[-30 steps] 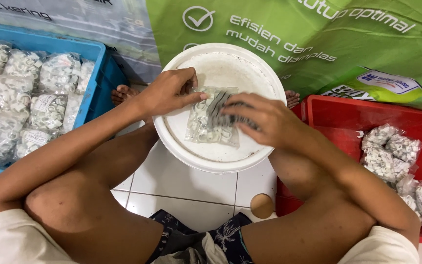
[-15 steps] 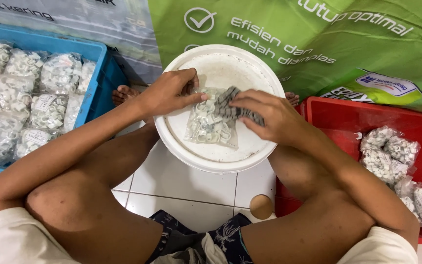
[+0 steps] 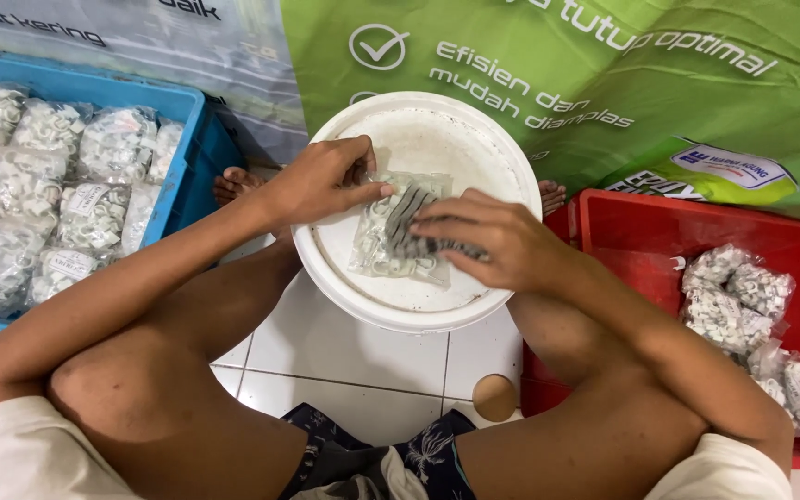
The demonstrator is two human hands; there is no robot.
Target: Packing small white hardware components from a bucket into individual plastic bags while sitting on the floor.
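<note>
Clear plastic bag [image 3: 391, 250] of small white clips lies flat on the white bucket lid [image 3: 418, 306] between the knees; left hand [image 3: 321, 181] pinches its top edge with closed fingers, right hand [image 3: 493, 241] presses down with fingers curled round a dark strip. Blue crate [image 3: 192, 139] at left holds many filled bags. Red crate [image 3: 641, 231] at right holds only a few, so most of the bags seem left to handle.

White bucket lid [image 3: 474, 306] – clear bag [image 3: 391, 250] of white and grey clips. Blue crate [image 3: 192, 139], red crate [image 3: 659, 231], green banner [image 3: 604, 65] – white floor tiles [image 3: 354, 343].
</note>
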